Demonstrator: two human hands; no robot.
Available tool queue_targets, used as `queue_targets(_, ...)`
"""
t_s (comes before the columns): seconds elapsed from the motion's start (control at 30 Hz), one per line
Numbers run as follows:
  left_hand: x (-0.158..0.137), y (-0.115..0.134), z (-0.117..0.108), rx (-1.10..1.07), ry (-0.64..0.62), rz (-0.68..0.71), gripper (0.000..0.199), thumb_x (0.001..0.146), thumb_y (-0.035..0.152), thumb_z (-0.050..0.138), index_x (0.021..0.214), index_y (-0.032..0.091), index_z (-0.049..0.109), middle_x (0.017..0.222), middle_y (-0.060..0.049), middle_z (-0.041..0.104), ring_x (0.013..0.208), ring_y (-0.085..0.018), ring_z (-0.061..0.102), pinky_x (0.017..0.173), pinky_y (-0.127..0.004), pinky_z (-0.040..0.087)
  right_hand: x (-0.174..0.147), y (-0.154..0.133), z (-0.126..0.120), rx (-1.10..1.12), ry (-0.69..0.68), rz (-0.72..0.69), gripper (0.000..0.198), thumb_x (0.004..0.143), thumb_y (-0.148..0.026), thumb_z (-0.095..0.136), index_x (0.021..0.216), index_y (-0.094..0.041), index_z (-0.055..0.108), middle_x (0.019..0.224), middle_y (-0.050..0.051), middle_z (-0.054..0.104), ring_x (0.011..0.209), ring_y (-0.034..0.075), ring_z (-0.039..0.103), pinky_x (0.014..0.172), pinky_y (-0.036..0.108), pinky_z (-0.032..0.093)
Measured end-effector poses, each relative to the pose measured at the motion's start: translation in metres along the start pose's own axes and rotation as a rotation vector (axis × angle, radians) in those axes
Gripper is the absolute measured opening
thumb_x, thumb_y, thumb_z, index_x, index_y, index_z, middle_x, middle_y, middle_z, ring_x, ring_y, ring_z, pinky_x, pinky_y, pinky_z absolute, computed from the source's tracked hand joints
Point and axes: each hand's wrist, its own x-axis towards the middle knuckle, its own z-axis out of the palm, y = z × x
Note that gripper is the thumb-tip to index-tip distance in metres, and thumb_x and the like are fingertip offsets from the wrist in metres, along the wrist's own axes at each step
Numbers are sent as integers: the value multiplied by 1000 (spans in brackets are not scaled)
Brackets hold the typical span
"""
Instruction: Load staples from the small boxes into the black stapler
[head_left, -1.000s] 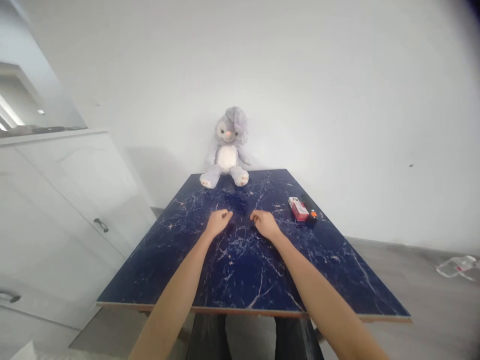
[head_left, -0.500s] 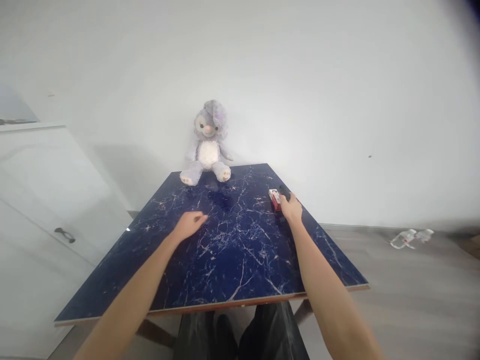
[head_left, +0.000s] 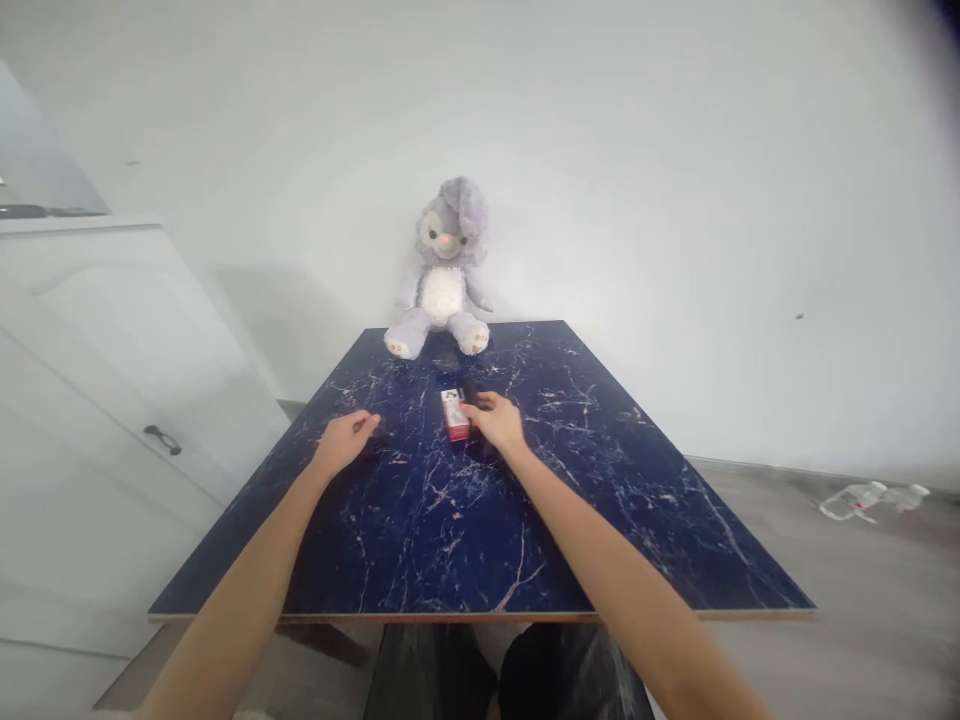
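Observation:
My right hand [head_left: 498,420] is closed at the middle of the blue marbled table [head_left: 465,540]. A small red-and-white box [head_left: 454,414] is at its thumb side, and a slim black object [head_left: 469,390] stands beside the box, partly hidden by the fingers. The hand grips the two together; what the black object is, I cannot make out. To the left, my left hand [head_left: 346,440] rests near the tabletop with fingers curled in and nothing visible in them. A gap of bare table lies between it and the box.
A grey plush toy [head_left: 442,290] with a white belly sits at the table's far edge against the white wall. On the left is a white cabinet [head_left: 82,400] with a dark handle. Clear plastic bottles [head_left: 862,500] lie on the floor at right.
My right hand has carried the red-and-white box and black object leftward from the table's right side to its middle. My left hand has shifted slightly left. The view has turned a little.

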Motion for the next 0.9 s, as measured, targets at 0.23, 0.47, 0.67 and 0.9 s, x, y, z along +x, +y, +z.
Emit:
queue_targets(0.23, -11, -11, -2, -223, 115, -109, 55, 99, 52, 24, 109, 20, 68, 97, -6, 74, 90, -23, 67, 85, -33, 49, -33, -79, 140, 35, -26, 66, 74, 74, -57, 73, 134, -20, 49, 132, 21, 56, 115, 34, 62, 98, 48, 48)
queue_targets(0.47, -10, -29, -10, -245, 140, -175, 45, 94, 50, 40, 115, 23, 69, 116, -3, 73, 107, -25, 64, 100, -36, 45, -5, -50, 122, -48, -253, -379, 80, 82, -25, 59, 154, -14, 25, 154, 15, 39, 143, 30, 35, 117, 44, 31)
queue_targets(0.67, -9, -33, -11, -251, 78, -148, 37, 87, 43, 53, 112, 23, 71, 112, -4, 75, 102, -25, 68, 97, -34, 48, 7, -45, 116, -84, -407, -452, 104, 70, -31, 73, 158, -17, 21, 140, 10, 57, 133, 32, 42, 113, 47, 33)
queue_targets(0.9, -7, -26, -5, -218, 191, -123, 33, 88, 37, 53, 112, 22, 71, 113, -8, 74, 102, -26, 68, 96, -38, 50, 6, -46, 118, -101, -312, -462, 76, 64, -33, 80, 133, -19, 54, 123, 11, 61, 116, 29, 52, 102, 43, 42)
